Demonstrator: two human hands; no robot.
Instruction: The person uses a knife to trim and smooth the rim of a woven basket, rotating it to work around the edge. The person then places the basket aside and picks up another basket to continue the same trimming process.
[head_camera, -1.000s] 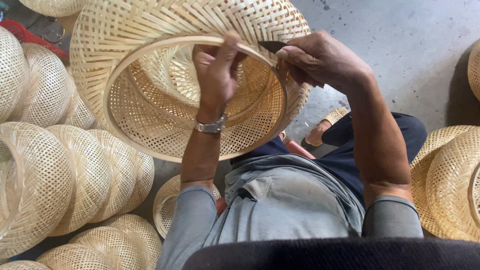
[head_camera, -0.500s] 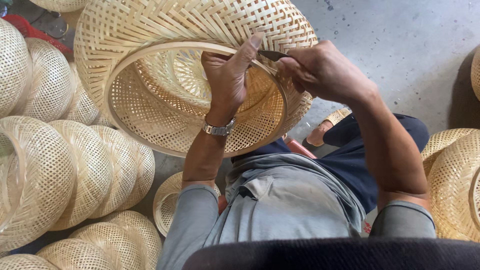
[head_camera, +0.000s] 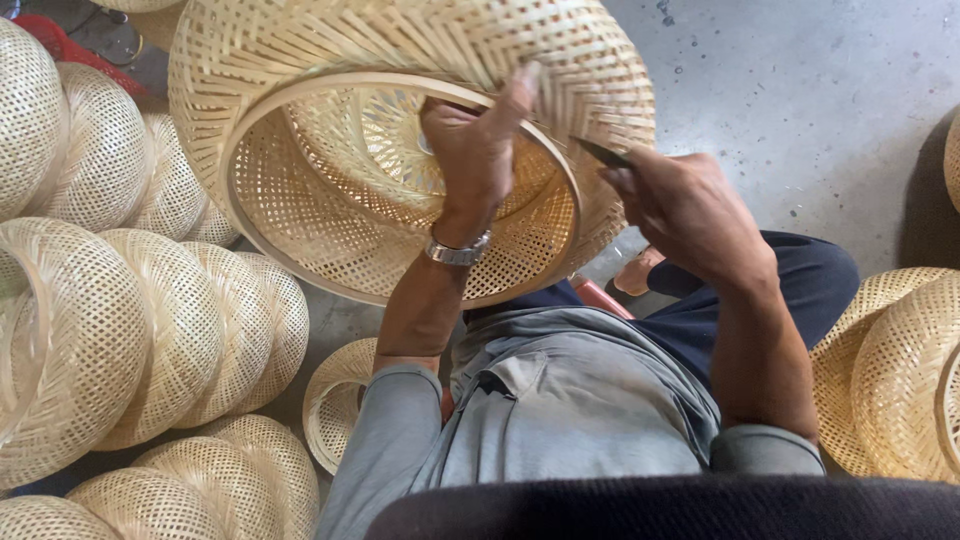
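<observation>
Head view: a large woven bamboo basket (head_camera: 330, 150) is being held up in front of the person, tilted so that its open mouth is being turned toward the camera and its pale hoop rim (head_camera: 300, 270) is being shown in full. The left hand (head_camera: 480, 140) is being pressed against the far part of the rim from inside the mouth, fingers stretched upward over the hoop and the weave behind it, so the basket is being steadied there; a metal wristwatch (head_camera: 458, 250) is being worn on that wrist. The right hand (head_camera: 690, 205) is being kept just outside the basket's right edge, closed around a small dark blade (head_camera: 603, 152) whose tip is being pointed at the rim, close to the left fingers; whether the tip is touching the weave cannot be told. The two hands are being held apart, the left on the basket, the right clamped on the tool. Below them, a grey shirt (head_camera: 560, 410) and dark trousers (head_camera: 780, 290) are being seen on the seated person. Finished domed baskets (head_camera: 150, 330) are being stacked in overlapping rows on the left, more baskets (head_camera: 900, 370) are lying at the right edge, and a small one (head_camera: 335, 400) is resting near the left elbow. A grey concrete floor (head_camera: 800, 90) is being shown at upper right.
</observation>
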